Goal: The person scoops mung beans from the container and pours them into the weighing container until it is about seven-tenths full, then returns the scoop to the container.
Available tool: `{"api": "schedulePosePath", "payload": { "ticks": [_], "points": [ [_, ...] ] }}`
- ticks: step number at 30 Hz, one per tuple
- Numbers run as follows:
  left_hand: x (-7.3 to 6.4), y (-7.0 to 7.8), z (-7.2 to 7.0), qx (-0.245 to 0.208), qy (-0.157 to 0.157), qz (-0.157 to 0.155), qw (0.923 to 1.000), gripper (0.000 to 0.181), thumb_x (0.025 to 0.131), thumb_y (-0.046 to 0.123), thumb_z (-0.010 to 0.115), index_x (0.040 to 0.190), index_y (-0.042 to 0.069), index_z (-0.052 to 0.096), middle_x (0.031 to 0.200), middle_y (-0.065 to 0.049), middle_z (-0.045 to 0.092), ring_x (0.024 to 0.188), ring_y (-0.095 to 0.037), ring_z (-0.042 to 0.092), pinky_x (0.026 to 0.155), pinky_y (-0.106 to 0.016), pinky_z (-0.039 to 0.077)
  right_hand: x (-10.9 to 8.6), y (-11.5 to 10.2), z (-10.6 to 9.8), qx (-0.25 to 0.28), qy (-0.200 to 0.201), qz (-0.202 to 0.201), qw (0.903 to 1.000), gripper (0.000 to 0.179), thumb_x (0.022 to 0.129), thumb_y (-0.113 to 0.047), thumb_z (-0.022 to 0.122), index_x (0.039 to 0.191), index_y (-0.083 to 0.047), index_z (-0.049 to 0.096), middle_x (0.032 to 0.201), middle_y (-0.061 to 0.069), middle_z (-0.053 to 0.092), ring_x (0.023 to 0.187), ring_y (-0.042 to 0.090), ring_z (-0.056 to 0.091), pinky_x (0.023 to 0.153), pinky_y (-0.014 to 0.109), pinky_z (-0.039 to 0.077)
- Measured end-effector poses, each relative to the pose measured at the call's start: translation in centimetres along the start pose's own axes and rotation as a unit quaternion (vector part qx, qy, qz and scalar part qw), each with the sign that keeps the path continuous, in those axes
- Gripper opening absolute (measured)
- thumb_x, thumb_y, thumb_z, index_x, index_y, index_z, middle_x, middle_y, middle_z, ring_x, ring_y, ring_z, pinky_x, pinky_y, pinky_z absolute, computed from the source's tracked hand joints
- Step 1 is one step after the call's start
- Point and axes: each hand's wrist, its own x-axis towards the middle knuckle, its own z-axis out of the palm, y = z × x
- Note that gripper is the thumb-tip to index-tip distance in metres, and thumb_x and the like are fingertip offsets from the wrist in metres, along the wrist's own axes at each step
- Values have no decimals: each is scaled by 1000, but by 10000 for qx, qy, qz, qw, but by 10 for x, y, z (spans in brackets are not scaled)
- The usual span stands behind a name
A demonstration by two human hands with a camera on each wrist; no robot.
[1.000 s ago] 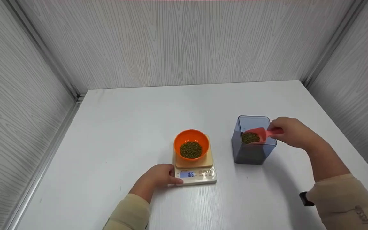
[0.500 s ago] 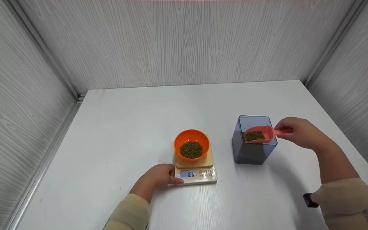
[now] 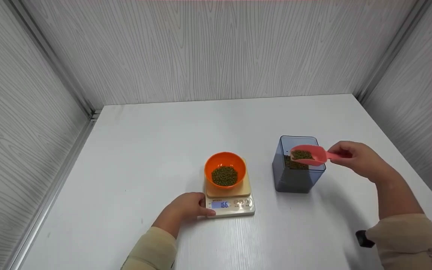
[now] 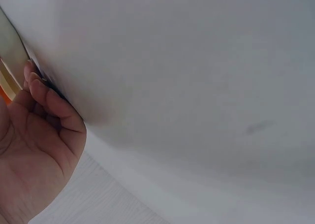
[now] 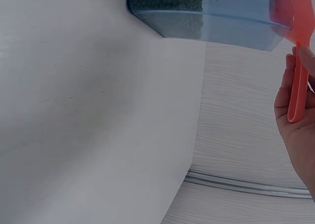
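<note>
In the head view my right hand (image 3: 362, 159) grips the handle of a red scoop (image 3: 319, 157), which holds small green beans (image 3: 301, 155). The scoop is over the mouth of a clear bluish square container (image 3: 294, 180) with more beans inside. In the right wrist view the fingers and thumb wrap the scoop's handle (image 5: 298, 93). My left hand (image 3: 186, 206) holds the left front corner of a digital kitchen scale (image 3: 244, 210), thumb along its front edge. An orange bowl (image 3: 216, 159) with green beans sits on the scale, whose display seems to read 166.
All this stands on a white table (image 3: 144, 150). A pale wood-grain panel (image 3: 216, 52) rises behind it, with similar panels on the left (image 3: 17, 131) and right (image 3: 418, 93). The container stands to the right of the scale.
My right hand has drawn back to the right, and the scoop has risen from among the beans to the container's rim level. The left hand, scale and bowl have stayed put.
</note>
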Motion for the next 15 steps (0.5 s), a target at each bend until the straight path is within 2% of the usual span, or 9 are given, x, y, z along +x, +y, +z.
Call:
{"api": "schedulePosePath", "payload": {
  "ticks": [8, 15],
  "points": [
    [0, 0, 0, -8, -34, -33, 10000, 42, 71, 49, 72, 72, 14, 50, 66, 2, 45, 67, -16, 45, 62, -31, 33, 3, -8, -2, 215, 40, -41, 9998, 22, 88, -21, 62, 104, -7, 61, 92, 8, 60, 81, 20, 55, 68, 22, 47],
    [-2, 3, -2, -24, -58, -62, 10000, 40, 72, 48, 72, 73, 14, 51, 66, 2, 46, 68, -16, 45, 62, -31, 34, 13, -31, 0, 130, 44, -204, 9997, 22, 87, -23, 63, 103, -8, 61, 94, 7, 59, 82, 18, 54, 69, 21, 47]
  ]
}}
